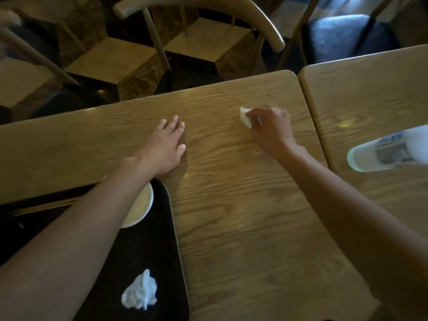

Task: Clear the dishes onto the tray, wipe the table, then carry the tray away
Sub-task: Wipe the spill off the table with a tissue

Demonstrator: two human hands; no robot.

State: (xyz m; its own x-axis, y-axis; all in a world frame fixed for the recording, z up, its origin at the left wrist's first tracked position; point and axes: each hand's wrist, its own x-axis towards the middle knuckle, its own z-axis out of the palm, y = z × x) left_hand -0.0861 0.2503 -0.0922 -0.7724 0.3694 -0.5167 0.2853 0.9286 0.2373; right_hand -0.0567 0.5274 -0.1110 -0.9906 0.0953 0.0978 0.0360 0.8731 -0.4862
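My right hand [269, 128] presses a small white tissue wad [244, 117] onto the wooden table [231, 216], near its far right corner. My left hand [165, 147] lies flat and open on the table top, fingers spread, holding nothing. At the lower left sits a black tray [159, 262]. On it are a white bowl [141, 205], partly hidden under my left forearm, wooden chopsticks [44, 207] and a crumpled white tissue [140, 290].
A second wooden table [370, 93] butts against the right side, with a white plastic bottle [389, 150] lying on it. Beyond the far edge stand a chair with a curved back [261, 22] and a dark padded seat [342, 35] on a tiled floor.
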